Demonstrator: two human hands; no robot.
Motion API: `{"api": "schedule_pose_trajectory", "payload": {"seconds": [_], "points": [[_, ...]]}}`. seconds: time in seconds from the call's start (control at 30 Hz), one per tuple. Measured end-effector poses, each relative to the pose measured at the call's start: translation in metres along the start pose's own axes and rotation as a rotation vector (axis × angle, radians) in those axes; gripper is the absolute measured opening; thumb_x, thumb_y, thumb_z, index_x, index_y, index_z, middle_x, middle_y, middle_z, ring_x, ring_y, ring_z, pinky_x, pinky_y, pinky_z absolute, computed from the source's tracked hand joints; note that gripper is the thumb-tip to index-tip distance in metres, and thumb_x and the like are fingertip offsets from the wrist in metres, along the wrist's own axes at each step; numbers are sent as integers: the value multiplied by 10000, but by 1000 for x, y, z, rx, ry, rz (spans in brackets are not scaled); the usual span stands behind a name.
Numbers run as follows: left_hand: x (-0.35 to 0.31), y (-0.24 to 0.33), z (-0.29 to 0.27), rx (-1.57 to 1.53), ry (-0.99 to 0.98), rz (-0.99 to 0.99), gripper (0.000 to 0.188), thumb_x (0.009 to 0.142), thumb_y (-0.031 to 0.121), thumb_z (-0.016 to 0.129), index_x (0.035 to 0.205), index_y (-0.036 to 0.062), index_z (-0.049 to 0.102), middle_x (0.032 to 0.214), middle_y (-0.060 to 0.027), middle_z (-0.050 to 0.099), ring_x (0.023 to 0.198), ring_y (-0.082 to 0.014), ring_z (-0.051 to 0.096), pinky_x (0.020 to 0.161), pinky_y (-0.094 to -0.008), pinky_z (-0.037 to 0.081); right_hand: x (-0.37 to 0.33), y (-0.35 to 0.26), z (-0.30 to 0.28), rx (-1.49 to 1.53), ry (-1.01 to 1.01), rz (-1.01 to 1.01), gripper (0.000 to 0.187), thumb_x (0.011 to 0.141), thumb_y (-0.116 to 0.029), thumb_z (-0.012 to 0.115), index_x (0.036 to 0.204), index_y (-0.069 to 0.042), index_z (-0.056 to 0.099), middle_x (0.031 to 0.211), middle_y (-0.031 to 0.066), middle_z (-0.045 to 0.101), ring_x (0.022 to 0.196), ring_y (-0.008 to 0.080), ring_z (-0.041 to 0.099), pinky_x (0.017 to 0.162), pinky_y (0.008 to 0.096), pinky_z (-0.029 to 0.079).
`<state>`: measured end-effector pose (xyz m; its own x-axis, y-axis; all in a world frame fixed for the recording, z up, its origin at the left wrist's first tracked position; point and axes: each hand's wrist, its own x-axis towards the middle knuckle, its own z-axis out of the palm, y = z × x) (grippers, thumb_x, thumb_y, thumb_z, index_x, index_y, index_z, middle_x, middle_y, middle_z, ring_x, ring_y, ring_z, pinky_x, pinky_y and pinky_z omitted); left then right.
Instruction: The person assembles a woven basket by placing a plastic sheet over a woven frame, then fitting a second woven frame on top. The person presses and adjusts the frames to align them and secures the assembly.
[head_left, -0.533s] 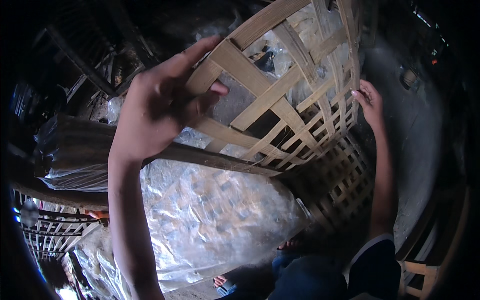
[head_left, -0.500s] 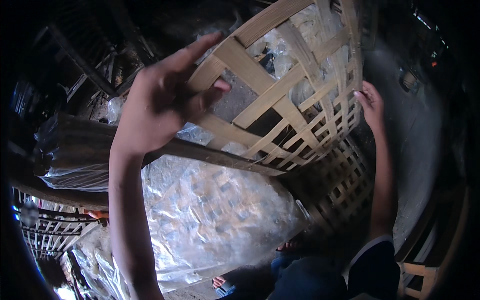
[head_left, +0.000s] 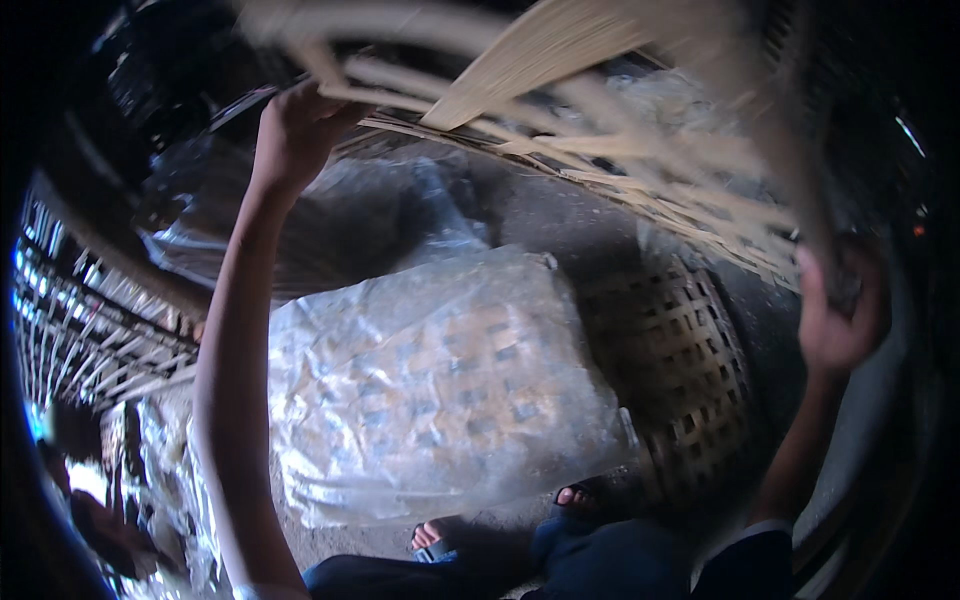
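Note:
A woven bamboo basket point(head_left: 560, 60) with wide flat slats and an open lattice is held up across the top of the view, partly smeared by motion. My left hand point(head_left: 300, 125) is closed around its left edge, fingers mostly hidden behind the slats. On the right side, my right hand point(head_left: 845, 310) grips its edge, thumb and fingers wrapped around a blurred strip. Below the raised basket lies a large bundle wrapped in clear plastic point(head_left: 430, 390), with a lattice pattern showing through. Beside that stands another dark woven basket point(head_left: 690, 380).
Crumpled plastic sheeting point(head_left: 400, 215) covers something dark behind the bundle. At the left are a bamboo lattice point(head_left: 100, 320) and more loose plastic point(head_left: 170, 470). My sandalled feet point(head_left: 430, 537) stand at the bundle's near edge, on a dark floor.
The raised basket has swung and tilted, now showing more edge-on at the top. My left hand has moved up and closed around its edge; my right hand has shifted right and lower in the view.

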<state>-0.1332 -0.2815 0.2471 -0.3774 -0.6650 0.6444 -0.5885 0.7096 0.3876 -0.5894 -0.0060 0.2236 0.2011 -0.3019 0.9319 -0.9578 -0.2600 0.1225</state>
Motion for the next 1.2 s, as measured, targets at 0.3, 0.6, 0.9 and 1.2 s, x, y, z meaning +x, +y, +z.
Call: {"api": "schedule_pose_trajectory", "payload": {"seconds": [0.3, 0.6, 0.9, 1.2], "points": [[-219, -75, -84, 174, 235, -322, 258, 899, 105, 762, 1152, 52, 754, 1134, -96, 759, 1013, -219, 732, 904, -332, 572, -7, -186, 51, 495, -305, -428, 207, 795, 41, 746, 927, -29, 603, 919, 82, 625, 651, 205, 572, 536, 360, 433], [-358, -136, -97, 234, 211, -388, 346, 893, 64, 751, 1239, 68, 740, 1274, -116, 718, 1127, -248, 715, 968, -333, 572, -59, -278, 68, 706, -417, -449, 103, 833, -77, 706, 794, -100, 614, 762, 10, 493, 642, 137, 504, 542, 302, 381], [-395, -194, -81, 346, -135, -29, 512, 875, 36, 731, 1381, 68, 665, 1431, -128, 644, 1281, -284, 646, 1068, -359, 546, -123, -302, 80, 735, -739, -337, 146, 828, -151, 699, 825, -123, 556, 792, 27, 415, 699, 176, 542, 605, 343, 458], [-399, -151, -89, 479, -398, -180, 793, 785, -174, 478, 1508, 144, 556, 1574, -82, 520, 1444, -289, 498, 1196, -391, 442, -175, -305, 86, 921, -989, -159, 127, 833, -143, 774, 900, -133, 667, 850, 10, 590, 754, 212, 640, 658, 376, 488]]}}
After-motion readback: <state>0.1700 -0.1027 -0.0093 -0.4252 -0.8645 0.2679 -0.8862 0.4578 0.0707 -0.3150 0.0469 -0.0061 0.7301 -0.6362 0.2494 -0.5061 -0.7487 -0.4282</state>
